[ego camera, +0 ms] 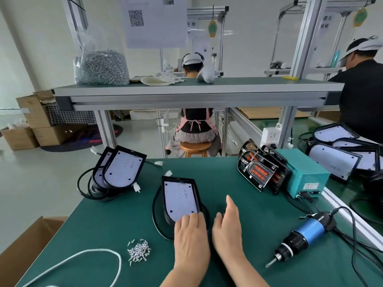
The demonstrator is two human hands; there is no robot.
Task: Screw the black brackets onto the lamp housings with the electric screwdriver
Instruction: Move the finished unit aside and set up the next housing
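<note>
Beneath left grip (190, 238), lamp housing (179, 196).

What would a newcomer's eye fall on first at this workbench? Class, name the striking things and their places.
The left hand rests on the near end of a lamp housing in the middle, the right hand open beside it. A blue electric screwdriver lies to the right, a heap of screws to the left.

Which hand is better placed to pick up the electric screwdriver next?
Right, probably. The right hand is open and holds nothing, and the screwdriver lies off to its right side. The left hand rests on the near end of the lamp housing, farther from it.
</note>
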